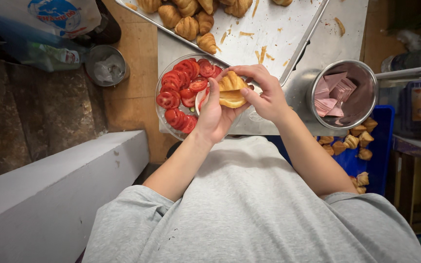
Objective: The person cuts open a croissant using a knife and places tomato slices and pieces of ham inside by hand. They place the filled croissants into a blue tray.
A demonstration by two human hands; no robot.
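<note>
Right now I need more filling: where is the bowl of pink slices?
In the head view, the metal bowl sits right of both hands, beside the tray.

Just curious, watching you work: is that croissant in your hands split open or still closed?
Split open. The croissant gapes along its side between the left hand and right hand.

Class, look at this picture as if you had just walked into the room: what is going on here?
A person in a grey shirt holds a split croissant in both hands: the left hand cradles it from below, the right hand grips its upper half. Beneath sits a glass bowl of tomato slices. A metal bowl of pink sliced meat stands to the right, and a baking tray with more croissants lies beyond.
</note>
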